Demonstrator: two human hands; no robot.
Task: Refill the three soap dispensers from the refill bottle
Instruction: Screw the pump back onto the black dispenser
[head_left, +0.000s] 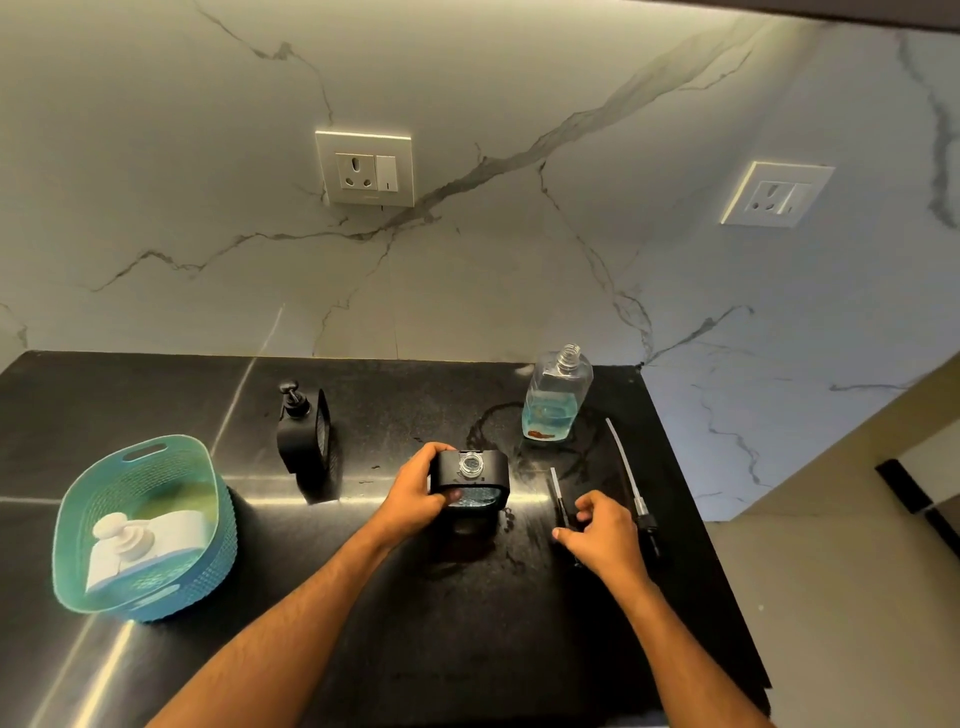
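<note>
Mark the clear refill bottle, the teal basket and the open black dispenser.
clear refill bottle (557, 395), head view, on its body.
teal basket (150, 451), head view, on its far rim.
open black dispenser (493, 470), head view, on its top.

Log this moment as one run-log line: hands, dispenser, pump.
left hand: grips open black dispenser | right hand: at loose pump, grasp unclear | refill bottle: upright, uncapped

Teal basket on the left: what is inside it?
Inside the teal basket lies a white soap dispenser on its side, pump fitted. The dispenser and the basket's walls cover whatever might lie underneath it.
</note>
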